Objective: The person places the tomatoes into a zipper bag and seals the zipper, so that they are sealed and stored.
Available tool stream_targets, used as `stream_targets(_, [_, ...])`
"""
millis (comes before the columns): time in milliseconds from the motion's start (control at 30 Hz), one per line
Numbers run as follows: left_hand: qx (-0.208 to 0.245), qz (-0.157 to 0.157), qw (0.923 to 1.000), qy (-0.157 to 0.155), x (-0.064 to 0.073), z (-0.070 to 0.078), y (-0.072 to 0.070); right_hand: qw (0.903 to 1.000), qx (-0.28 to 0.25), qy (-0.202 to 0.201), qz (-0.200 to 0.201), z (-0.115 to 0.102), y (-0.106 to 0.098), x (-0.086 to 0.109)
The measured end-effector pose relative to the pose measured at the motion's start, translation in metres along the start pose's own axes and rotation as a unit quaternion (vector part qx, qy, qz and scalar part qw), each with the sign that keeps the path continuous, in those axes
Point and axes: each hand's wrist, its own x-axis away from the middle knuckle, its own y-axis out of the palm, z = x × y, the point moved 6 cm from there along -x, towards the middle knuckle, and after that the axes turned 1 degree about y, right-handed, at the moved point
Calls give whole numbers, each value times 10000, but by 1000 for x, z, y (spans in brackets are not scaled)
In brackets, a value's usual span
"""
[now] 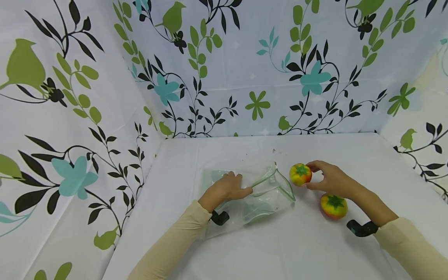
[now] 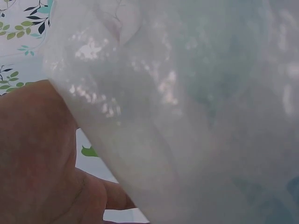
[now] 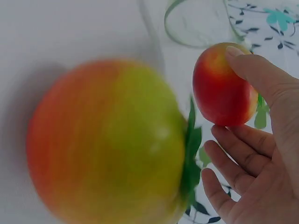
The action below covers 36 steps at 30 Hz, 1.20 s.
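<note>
A see-through zip bag (image 1: 259,208) with a pale green rim lies on the table, its mouth gaping toward the right. My left hand (image 1: 225,190) grips the bag from above, thumb toward the mouth. In the left wrist view, the bag's film (image 2: 187,116) fills most of the picture and covers the fingertips. My right hand (image 1: 332,179) pinches a red and yellow tomato (image 1: 300,174) with a green leafy top, just right of the bag mouth. Thumb and fingertips hold its sides in the right wrist view. A second tomato (image 1: 334,206) sits below the right hand, near the wrist.
A white cloth covers the table (image 1: 280,252). Patterned curtains with leaves and birds hang behind (image 1: 231,70) and on both sides. A black wrist camera (image 1: 219,217) sits on the left wrist and another (image 1: 362,228) on the right.
</note>
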Motion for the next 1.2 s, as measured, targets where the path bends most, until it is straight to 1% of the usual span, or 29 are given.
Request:
stream_targets(167, [8,11,10000,-23,-1,1,0,9999,3,-163,44,-14,5,1])
stream_targets(400, [-93,20,9999,-66,-2,0,0,9997,-52,-220,17,-24,12,4])
stream_targets(667, [-136,-1,9999,-27,-1,1,0,9997,-77,-198,-112,-29,24,3])
stream_targets(833, [-117,-1,9999,-43,0,2,-1,9992,-153,-299,-226,-33,27,2])
stream_targets(1067, [-117,-11,9999,-47,0,2,0,9984,-196,-520,-78,-31,23,1])
stream_targets(1200, [-164,-28,9999,-43,-1,1,1,9985,-211,-502,-50,-30,25,-2])
